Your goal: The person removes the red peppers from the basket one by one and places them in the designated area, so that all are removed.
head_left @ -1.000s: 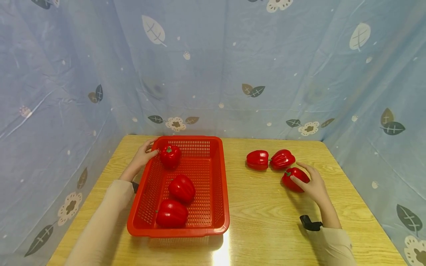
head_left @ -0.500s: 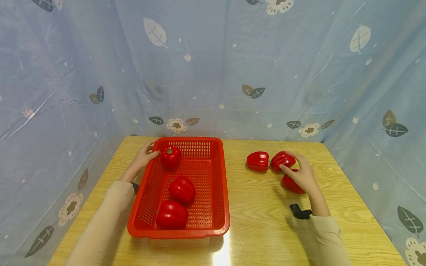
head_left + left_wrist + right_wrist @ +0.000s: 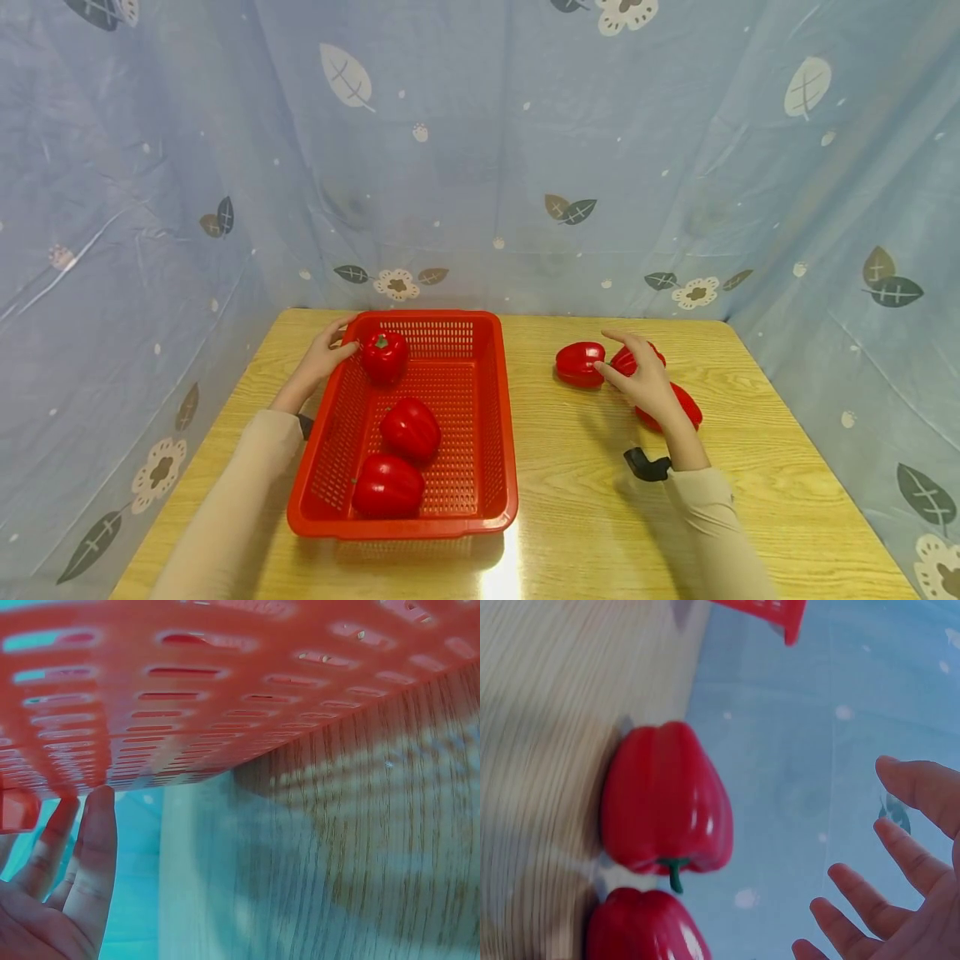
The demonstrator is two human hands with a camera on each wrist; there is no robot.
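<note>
My left hand [image 3: 318, 358] rests at the far left corner of a red plastic basket [image 3: 497, 417]. In the left wrist view its straight fingers [image 3: 94, 855] touch the slotted outer wall. My right hand [image 3: 643, 379] hovers with fingers spread and holds nothing. Its thumb tip overlaps the leftmost loose red bell pepper [image 3: 577, 364] in the head view. Behind the hand and forearm, two more bell peppers, one farther back [image 3: 657, 353] and one nearer [image 3: 684, 406], are partly hidden. In the right wrist view a whole bell pepper [image 3: 664, 799] with a green stem lies apart from the fingers.
Inside the basket are three red bell peppers: one upright [image 3: 384, 357] at the far left, one [image 3: 410, 427] in the middle, one [image 3: 387, 486] near the front. The wooden table [image 3: 577, 500] ends at a blue patterned curtain [image 3: 465, 167] behind and on both sides.
My right hand has moved left, from beside the nearest loose pepper, past the one behind it, toward the leftmost pepper. The left hand, the basket and the peppers have stayed in place.
</note>
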